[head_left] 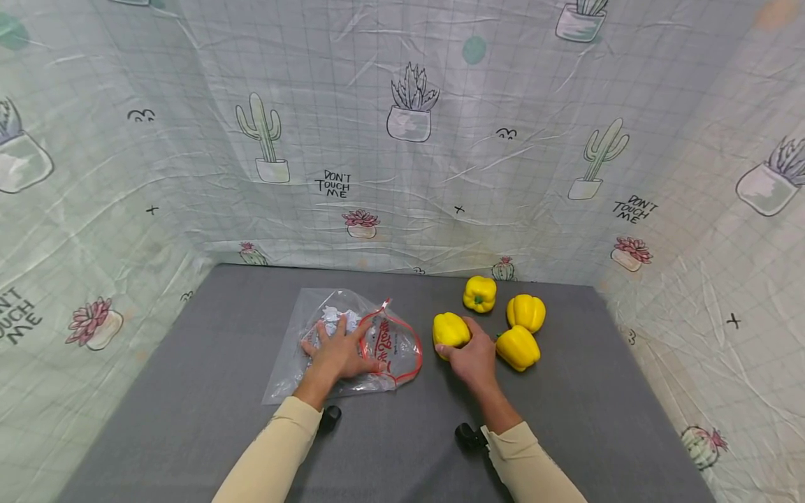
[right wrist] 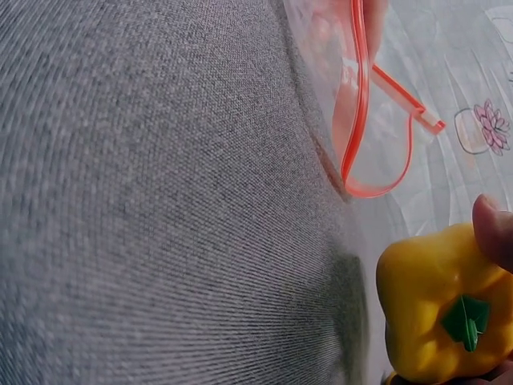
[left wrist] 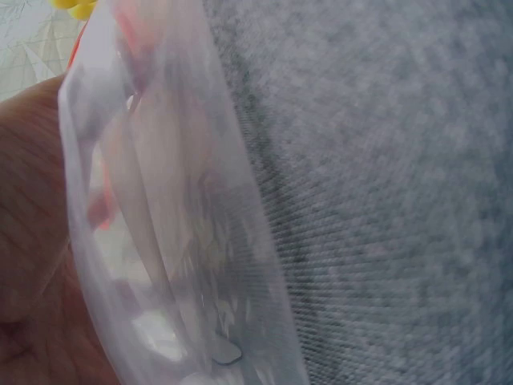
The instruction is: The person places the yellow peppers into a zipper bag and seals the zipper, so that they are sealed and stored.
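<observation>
Four yellow bell peppers lay in a cluster right of centre on the grey table (head_left: pixel 207 419); the nearest-left pepper (head_left: pixel 450 330) sat under the right hand (head_left: pixel 473 358), whose thumb and fingers curled round it, stem toward the wrist camera; the other three peppers (head_left: pixel 519 328) stood just beyond and to the right, one touching or nearly touching that hand. The clear zip bag (head_left: pixel 295 363) lay just left of the gripped pepper, its red-rimmed mouth (head_left: pixel 402 349) gaping toward it, long axis running left-right; the left hand (head_left: pixel 339 353) pressed flat on the bag, fingers spread and straight. Hands were apart, with a short gap between pepper and mouth; the right hand was nearer the peppers. Bare table lay toward the near edge; the cactus-print backdrop (head_left: pixel 409 175) closed three sides.
</observation>
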Motion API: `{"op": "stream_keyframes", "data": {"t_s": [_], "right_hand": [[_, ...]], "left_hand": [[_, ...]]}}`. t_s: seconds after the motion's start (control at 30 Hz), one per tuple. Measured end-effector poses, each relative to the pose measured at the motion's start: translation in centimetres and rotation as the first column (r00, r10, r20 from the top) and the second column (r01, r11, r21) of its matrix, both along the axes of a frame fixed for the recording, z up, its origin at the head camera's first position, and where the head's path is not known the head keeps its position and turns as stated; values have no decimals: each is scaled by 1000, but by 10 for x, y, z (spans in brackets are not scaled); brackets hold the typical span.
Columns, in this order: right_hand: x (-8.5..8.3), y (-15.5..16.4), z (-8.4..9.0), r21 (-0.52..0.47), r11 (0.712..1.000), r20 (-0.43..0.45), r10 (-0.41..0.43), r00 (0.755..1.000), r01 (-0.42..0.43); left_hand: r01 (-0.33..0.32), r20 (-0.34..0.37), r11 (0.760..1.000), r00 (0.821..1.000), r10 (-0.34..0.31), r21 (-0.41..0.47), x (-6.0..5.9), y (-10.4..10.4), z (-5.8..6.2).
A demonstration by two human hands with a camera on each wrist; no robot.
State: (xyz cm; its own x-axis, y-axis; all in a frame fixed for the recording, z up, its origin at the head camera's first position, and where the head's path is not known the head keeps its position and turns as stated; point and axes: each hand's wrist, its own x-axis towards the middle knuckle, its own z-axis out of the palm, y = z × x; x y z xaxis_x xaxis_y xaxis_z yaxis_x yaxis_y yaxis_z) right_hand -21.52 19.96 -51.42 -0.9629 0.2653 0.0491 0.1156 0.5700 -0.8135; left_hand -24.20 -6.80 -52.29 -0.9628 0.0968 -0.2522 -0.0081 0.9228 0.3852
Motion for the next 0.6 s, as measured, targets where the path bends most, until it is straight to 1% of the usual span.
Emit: {"op": "stream_keyframes", "data": {"t_s": [0.33, 0.6], "right_hand": [[1, -2, 1, 0, 1000, 2, 7, 1000, -7], [0, -4, 2, 4, 1000, 2, 10, 1000, -10]], "left_hand": [[0, -1, 1000, 1000, 0, -15, -1, 1, -1], [-4, 4, 1000, 1000, 4, -6, 0, 0, 0]]}}
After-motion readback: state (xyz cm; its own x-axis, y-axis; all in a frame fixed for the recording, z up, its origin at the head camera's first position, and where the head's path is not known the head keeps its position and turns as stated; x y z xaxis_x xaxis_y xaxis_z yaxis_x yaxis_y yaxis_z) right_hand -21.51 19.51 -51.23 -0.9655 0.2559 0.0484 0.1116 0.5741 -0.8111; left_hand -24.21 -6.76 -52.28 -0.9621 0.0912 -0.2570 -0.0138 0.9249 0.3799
